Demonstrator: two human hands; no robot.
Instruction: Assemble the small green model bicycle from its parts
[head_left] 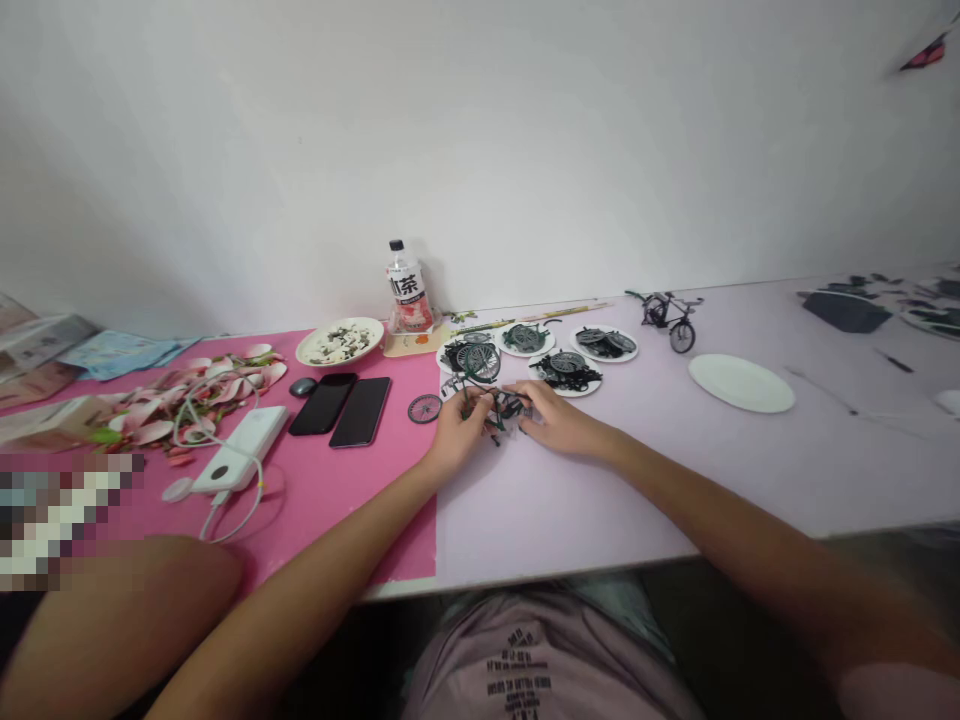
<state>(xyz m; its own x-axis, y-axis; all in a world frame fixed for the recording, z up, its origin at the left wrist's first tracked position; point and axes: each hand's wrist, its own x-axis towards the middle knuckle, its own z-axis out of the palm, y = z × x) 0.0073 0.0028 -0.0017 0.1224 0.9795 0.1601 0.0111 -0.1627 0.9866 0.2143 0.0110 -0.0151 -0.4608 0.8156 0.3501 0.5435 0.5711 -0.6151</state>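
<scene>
My left hand (461, 435) is closed around a small dark model bicycle (511, 405) just above the lilac table surface. From the other side, my right hand (566, 420) pinches the same model; the fingers partly hide its frame. A dark spoked wheel (425, 408) shows just left of my left hand, and I cannot tell whether it is joined to the model. Right behind my hands are white plates of dark plastic bicycle parts, one with wheels (480, 360) and another with small black pieces (568, 372). A whole-looking model bicycle (667, 320) stands upright farther right.
Two phones (360, 412), a mouse (303, 387), a white power bank (241, 450) with a cable, and pink petals (161, 415) lie left. A bottle (409, 290) and a plate (341, 357) stand near the wall. Right are a white plate (741, 383) and a dark tray (847, 311).
</scene>
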